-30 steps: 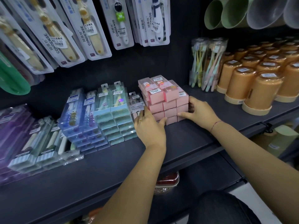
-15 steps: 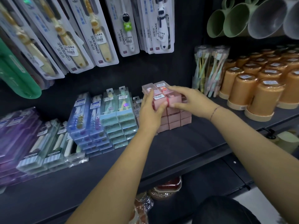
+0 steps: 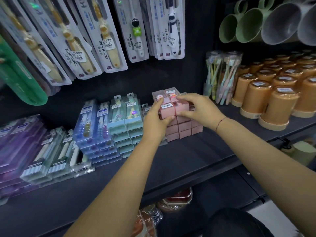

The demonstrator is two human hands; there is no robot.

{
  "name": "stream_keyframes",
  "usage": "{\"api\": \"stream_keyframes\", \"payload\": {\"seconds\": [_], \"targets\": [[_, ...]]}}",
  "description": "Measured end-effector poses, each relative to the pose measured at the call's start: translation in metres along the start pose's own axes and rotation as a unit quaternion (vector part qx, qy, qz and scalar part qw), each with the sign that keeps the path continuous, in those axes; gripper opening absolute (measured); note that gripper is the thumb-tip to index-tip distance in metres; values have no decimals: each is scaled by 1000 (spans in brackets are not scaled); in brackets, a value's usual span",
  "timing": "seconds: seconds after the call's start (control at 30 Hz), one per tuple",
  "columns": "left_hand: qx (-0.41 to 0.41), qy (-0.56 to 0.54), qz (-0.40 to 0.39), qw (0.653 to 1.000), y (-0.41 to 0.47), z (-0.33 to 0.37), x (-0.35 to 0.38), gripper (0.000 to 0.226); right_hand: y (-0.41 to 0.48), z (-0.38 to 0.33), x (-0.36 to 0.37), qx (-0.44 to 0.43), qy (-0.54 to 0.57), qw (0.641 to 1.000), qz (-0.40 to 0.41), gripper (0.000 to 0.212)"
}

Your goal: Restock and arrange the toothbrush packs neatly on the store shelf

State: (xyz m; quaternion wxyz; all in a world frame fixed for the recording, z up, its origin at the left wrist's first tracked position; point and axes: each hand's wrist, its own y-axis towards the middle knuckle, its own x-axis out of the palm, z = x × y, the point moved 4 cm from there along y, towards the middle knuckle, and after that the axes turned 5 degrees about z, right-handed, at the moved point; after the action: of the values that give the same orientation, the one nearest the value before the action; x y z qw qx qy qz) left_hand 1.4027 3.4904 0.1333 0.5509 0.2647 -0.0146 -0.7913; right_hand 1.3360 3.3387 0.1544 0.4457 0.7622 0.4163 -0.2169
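While my left hand and right hand are pinching the top row of small pink plastic toothbrush packs between thumbs and curled fingers, I am holding that row on the pink stack at the back of the dark metal shelf, just beside the pale teal boxed packs. I am aiming to squeeze evenly from both sides and bring the front faces flush with the rows beneath, so nothing is tilting or overhanging.

One wide-angle camera on the person's head looks forward and down from close to the dark shelf, centred on the pink toothbrush packs, with the frame's edges bowed.
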Motion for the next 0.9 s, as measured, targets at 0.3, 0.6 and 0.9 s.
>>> {"api": "stream_keyframes", "payload": {"seconds": [0.3, 0.6, 0.9], "targets": [[15, 39, 26, 999, -1, -4, 7, 89, -7, 34, -19, 92, 112, 989, -17, 84], [20, 48, 26, 998, -3, -2, 9, 80, -17, 53, 6, 108, 114, 986, -63, 57], [8, 26, 29, 999, -67, 25, 11, 106, -35, 29, -26, 97, 95, 991, -8, 76]]}}
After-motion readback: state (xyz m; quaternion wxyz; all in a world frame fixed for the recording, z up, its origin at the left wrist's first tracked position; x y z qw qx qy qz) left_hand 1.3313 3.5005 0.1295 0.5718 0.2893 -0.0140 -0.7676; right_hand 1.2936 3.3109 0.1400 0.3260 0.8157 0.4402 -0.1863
